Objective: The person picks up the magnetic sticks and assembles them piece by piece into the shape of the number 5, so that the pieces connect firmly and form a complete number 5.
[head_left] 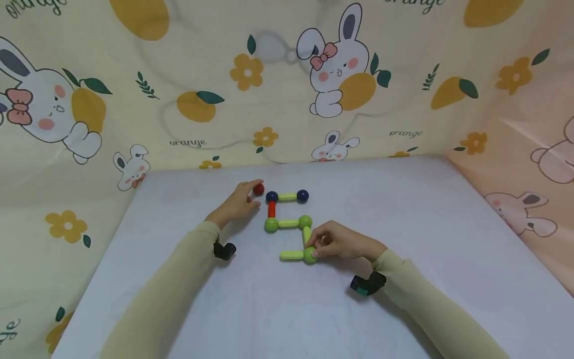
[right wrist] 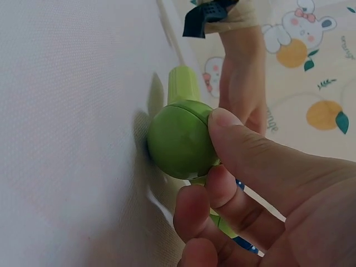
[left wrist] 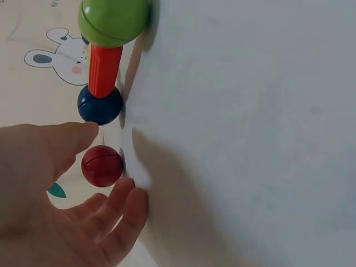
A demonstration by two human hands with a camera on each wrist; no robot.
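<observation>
On the white table lies a figure of balls and short sticks, like a magnetic building set. My left hand (head_left: 237, 202) reaches around a loose red ball (left wrist: 103, 166), with thumb and fingers spread on either side of it. Just right of that ball is a dark blue ball (head_left: 272, 197), joined by a red stick (head_left: 271, 209) to a green ball (head_left: 271, 225). My right hand (head_left: 343, 242) pinches the lower corner green ball (right wrist: 181, 142) between thumb and fingers. From this ball a light green stick (head_left: 291, 256) points left; another stick (head_left: 307, 235) runs up.
A second dark blue ball (head_left: 302, 196) ends the top light green stick (head_left: 287, 197). Another green ball (head_left: 305, 221) joins the middle stick (head_left: 288, 224). Behind the table hangs a cloth (head_left: 278, 114) printed with rabbits and oranges. Dark wrist cameras sit at both sleeves.
</observation>
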